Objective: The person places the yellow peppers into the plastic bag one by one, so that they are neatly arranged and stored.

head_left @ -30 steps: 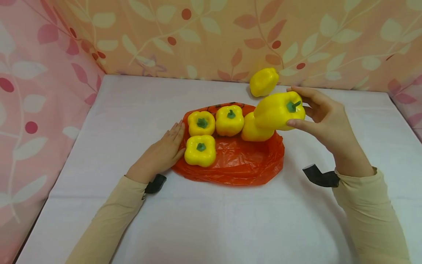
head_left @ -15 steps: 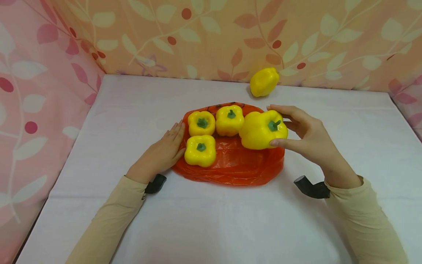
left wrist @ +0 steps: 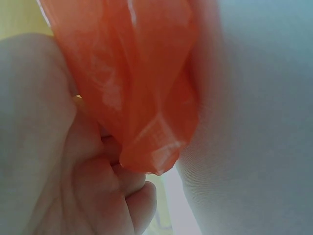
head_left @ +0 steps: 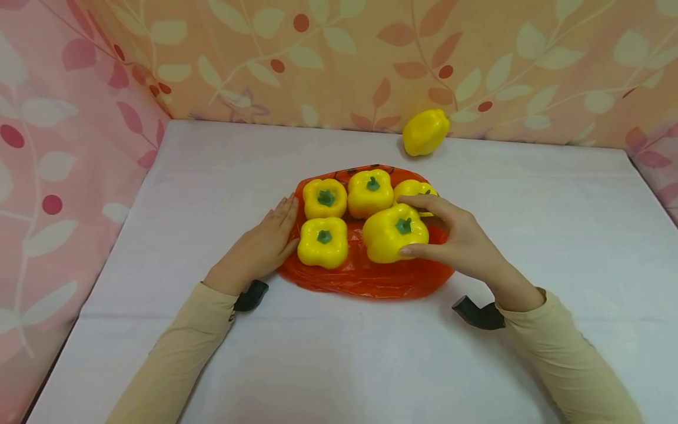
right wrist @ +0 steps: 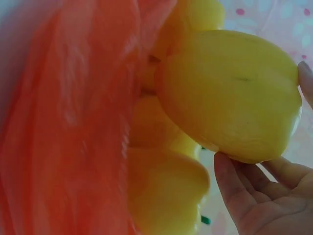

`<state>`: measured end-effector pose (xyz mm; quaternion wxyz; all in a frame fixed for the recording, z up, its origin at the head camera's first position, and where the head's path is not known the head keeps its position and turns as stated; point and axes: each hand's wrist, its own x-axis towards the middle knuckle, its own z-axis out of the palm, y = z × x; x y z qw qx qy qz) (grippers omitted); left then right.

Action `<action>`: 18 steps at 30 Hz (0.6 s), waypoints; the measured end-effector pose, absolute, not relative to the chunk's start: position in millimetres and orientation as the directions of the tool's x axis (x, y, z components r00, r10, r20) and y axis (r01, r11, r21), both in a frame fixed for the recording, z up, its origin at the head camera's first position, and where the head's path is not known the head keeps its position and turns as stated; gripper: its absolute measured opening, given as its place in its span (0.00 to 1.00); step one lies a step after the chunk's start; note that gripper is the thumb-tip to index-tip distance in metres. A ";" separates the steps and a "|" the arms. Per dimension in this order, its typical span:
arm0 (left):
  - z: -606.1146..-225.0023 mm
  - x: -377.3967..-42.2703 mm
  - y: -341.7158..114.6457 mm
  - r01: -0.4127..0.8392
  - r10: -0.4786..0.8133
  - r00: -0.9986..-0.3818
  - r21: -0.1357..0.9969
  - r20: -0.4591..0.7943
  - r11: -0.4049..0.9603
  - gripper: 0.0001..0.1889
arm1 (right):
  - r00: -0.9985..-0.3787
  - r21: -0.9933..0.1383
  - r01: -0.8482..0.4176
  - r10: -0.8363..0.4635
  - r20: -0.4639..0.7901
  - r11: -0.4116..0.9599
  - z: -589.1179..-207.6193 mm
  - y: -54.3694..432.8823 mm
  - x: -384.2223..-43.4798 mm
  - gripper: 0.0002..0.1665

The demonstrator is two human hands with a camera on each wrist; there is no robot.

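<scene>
A red plastic bag [head_left: 365, 285] lies spread on the table, its mouth upward, with several yellow bell peppers inside. My right hand [head_left: 466, 244] grips a bell pepper [head_left: 386, 235] between thumb and fingers, over the bag's right half, stem tilted right. In the right wrist view this held pepper [right wrist: 230, 98] sits higher than its neighbours. Partly behind my right fingers is another bell pepper [head_left: 413, 188] at the back right of the bag. My left hand [head_left: 262, 244] rests with straight fingers against the bag's left side, beside the front-left bell pepper [head_left: 322, 250].
One more yellow bell pepper [head_left: 425, 133] lies on its side at the table's back edge, outside the bag. A floral curtain [head_left: 318, 53] stands behind the white-covered table [head_left: 339, 365] and along its left side. Black wrist mounts [head_left: 479, 314] stick out below the hands.
My right hand has carried the held bell pepper left and toward me, from above the bag's back right corner to over its right half. The left hand has stayed put.
</scene>
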<state>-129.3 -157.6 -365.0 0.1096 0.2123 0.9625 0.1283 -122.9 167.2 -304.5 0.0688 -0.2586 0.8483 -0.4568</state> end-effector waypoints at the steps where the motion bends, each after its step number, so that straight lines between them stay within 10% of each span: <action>1: -365.0 -129.2 -157.5 0.380 0.437 -0.886 0.294 -0.158 0.877 0.38 | -0.858 -0.804 -0.373 -0.503 0.108 0.463 -306.2 165.2 -122.8 0.40; 18: -363.8 -128.8 -156.4 0.377 0.436 -0.884 0.296 -0.167 0.878 0.38 | -0.830 -0.660 -0.464 -0.550 0.091 0.591 -326.6 141.6 -118.9 0.46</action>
